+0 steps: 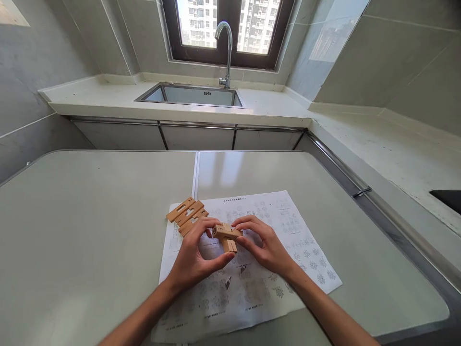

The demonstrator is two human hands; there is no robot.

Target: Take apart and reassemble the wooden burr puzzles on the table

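Observation:
Between my two hands are wooden puzzle blocks (226, 232), small light-brown bars crossed over each other just above a printed sheet. My left hand (192, 254) grips them, thumb at the near block's lower end and fingers curled behind the left side. With thumb and fingertips, my right hand (264, 242) pinches the right end of the crossing bar. Beyond my left hand, several flat wooden pieces (187, 211) with cut-out slots and numbers lie side by side on the sheet's upper left corner. My left fingers partly hide the nearest one.
The printed instruction sheet (306, 278), creased and torn in places, lies on a pale table (90, 240) with a seam down its middle. Past the table's far edge stand a white counter (266, 103), a sink (194, 87) and a tap (228, 53). Another counter (403, 149) runs along the right.

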